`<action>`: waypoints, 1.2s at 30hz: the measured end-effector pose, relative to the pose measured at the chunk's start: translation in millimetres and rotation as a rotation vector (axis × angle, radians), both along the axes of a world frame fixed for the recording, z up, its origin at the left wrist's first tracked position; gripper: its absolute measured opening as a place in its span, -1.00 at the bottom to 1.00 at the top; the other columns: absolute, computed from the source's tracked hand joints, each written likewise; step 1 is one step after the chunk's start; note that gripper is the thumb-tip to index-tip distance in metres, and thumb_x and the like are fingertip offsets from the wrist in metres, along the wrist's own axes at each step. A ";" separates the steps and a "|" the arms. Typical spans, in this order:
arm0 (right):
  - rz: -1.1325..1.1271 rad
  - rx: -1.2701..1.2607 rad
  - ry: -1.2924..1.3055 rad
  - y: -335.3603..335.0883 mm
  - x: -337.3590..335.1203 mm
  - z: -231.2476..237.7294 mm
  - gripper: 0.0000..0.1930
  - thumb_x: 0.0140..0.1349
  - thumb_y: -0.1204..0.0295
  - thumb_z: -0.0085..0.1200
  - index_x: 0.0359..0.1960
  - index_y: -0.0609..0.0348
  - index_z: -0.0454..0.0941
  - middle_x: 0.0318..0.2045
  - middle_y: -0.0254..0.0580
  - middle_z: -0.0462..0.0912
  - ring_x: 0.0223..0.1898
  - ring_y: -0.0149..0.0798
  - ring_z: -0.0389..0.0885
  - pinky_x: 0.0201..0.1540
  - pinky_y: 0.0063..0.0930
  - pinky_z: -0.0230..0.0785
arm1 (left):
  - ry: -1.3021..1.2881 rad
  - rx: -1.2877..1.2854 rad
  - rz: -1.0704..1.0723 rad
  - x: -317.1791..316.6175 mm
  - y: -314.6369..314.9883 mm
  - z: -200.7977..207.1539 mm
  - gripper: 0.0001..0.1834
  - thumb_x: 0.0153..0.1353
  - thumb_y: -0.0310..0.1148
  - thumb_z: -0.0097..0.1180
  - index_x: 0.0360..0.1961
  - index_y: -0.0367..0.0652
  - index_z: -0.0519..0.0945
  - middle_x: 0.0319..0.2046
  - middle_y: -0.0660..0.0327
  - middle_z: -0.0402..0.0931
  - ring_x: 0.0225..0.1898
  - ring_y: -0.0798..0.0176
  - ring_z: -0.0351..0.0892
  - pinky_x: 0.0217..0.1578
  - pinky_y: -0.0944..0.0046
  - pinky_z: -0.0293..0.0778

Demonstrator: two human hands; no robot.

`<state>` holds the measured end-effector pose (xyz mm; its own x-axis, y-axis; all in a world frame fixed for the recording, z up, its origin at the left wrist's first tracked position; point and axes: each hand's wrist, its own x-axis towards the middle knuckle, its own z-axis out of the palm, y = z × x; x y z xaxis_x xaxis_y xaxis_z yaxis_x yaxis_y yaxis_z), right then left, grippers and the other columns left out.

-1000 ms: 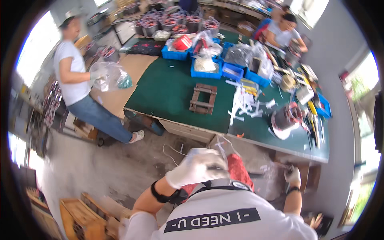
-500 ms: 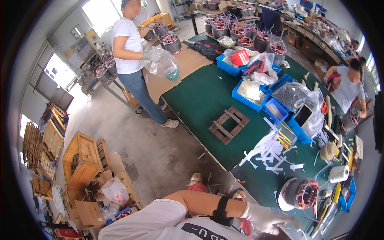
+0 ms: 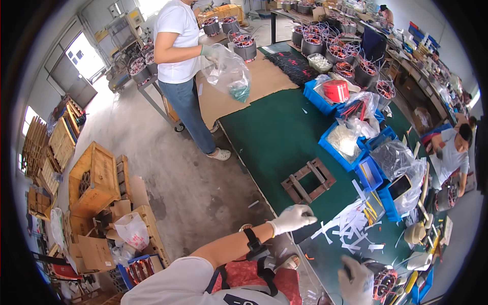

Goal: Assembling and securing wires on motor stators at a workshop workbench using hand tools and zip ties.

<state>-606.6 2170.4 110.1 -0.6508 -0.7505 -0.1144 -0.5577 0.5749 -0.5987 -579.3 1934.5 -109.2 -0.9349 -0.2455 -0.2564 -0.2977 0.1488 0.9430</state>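
Note:
My left hand [image 3: 294,220], in a white glove, is above the table's near edge, below a brown wooden frame [image 3: 308,180]. Its fingers are drawn together with nothing visible in them. My right hand [image 3: 356,284], also gloved in white and somewhat blurred, is at the lower right; its fingers are bent but apart, with a dark gap between them. Right beside it is a motor stator [image 3: 385,284] with red and white windings, partly covered by the hand. White paper strips [image 3: 351,223] lie scattered between the wooden frame and my right hand.
Blue bins [image 3: 330,147] with parts and plastic bags line the green table's [image 3: 264,132] right side. A phone [image 3: 399,187] rests on one. Several stators [image 3: 244,48] stand farther back. A person [image 3: 178,46] holds a clear bag [image 3: 226,76]; another person [image 3: 452,152] works at right.
My left hand has moved left and up from the stator area, toward the wooden frame. My right hand has come into sight. The view has shifted, and the standing person still holds the bag.

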 end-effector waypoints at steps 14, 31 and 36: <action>-0.171 -0.699 -1.243 -212.3 -113.3 -84.7 -0.60 0.34 0.33 0.03 0.15 0.27 0.41 -0.04 -0.17 0.55 -0.07 -0.28 0.54 0.04 -0.34 0.41 | 0.143 0.006 0.581 4.7 -86.1 -26.8 -0.62 0.28 -0.17 0.16 -0.52 -0.29 0.61 -0.68 0.35 0.43 -0.57 0.55 0.31 -0.55 0.39 0.24; -0.768 -0.526 -0.686 -307.4 -150.7 -249.6 -0.53 0.24 0.31 0.05 0.11 0.40 0.42 -0.09 -0.12 0.59 -0.09 -0.28 0.52 -0.01 -0.42 0.36 | 0.043 -0.021 0.670 23.1 -136.7 -64.4 -0.86 0.19 -0.36 0.21 -0.30 -0.21 0.63 -0.57 0.27 0.56 -0.59 0.43 0.51 -0.52 0.36 0.43; 0.003 -0.089 -0.109 -294.3 -113.4 -263.9 -0.73 0.16 0.34 -0.01 -0.18 0.16 0.63 -0.34 0.06 0.66 -0.26 0.04 0.66 -0.13 -0.19 0.48 | -0.031 -0.240 0.569 8.4 -142.7 -76.1 -0.82 0.12 -0.36 0.27 -0.24 -0.15 0.64 -0.59 0.23 0.54 -0.60 0.39 0.50 -0.49 0.33 0.43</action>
<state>-720.0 1876.1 -153.8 -0.6359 -0.7629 -0.1170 -0.4883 0.5150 -0.7045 -571.0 1791.8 -185.3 -0.6330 -0.7580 -0.1572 -0.4198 0.1654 0.8924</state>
